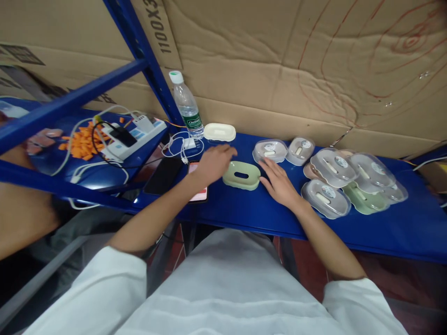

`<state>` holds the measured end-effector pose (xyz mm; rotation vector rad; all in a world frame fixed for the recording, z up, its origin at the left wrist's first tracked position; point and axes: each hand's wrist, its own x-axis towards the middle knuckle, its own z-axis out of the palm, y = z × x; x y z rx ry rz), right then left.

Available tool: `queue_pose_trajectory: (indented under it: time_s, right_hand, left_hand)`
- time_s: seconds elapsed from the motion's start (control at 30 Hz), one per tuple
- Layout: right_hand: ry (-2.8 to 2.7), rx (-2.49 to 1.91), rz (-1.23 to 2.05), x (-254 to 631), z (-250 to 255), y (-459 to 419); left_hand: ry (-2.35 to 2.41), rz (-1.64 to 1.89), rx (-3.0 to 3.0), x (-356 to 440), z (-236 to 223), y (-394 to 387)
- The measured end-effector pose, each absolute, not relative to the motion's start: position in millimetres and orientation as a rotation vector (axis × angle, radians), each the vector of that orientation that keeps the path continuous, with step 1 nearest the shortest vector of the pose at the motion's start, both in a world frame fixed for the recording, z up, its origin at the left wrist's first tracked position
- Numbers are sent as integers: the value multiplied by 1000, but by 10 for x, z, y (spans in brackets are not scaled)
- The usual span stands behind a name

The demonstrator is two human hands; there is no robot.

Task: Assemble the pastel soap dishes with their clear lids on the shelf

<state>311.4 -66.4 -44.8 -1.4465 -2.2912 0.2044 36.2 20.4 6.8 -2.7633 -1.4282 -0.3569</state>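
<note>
A light green oval plastic dish (pixel 229 180) with a dark oval slot in its bottom sits on the blue tabletop between my hands. My left hand (pixel 213 164) reaches over the dish's upper left end, fingers stretched out to the right; I cannot tell whether they touch it. At the opposite end, my right hand (pixel 278 184) has its fingers spread, with the thumb by the dish's rim and the fingertips close to a clear-lidded dish (pixel 269 150). A cream oval dish (pixel 220 132) lies farther back, beyond my left hand.
Several clear-lidded dishes (pixel 334 167) are stacked at the right. A water bottle (pixel 188 109), white cable (pixel 185 148) and phone (pixel 199 194) are at the left. Beyond a blue frame (pixel 91 86) lie a power strip (pixel 134 139), orange pieces (pixel 84 142) and another person's arm (pixel 28 209).
</note>
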Motion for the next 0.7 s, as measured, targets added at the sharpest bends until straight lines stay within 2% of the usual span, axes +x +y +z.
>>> queue_pose_trajectory:
  time_s: [0.17, 0.27, 0.57, 0.7]
  right_hand:
    - [-2510, -1228, 224, 2915, -433, -764]
    - [-2526, -1205, 188, 2881, -423, -792]
    - [-1952, -1815, -40, 3070, -167, -854]
    - [-1986, -1757, -45, 3041, -159, -886]
  left_hand:
    - [-1537, -129, -2575, 305, 123, 943]
    - [-1518, -98, -2612, 280, 119, 1022]
    - [-1227, -194, -2762, 362, 62, -185]
    - [-1047, -110, -2883, 497, -99, -641]
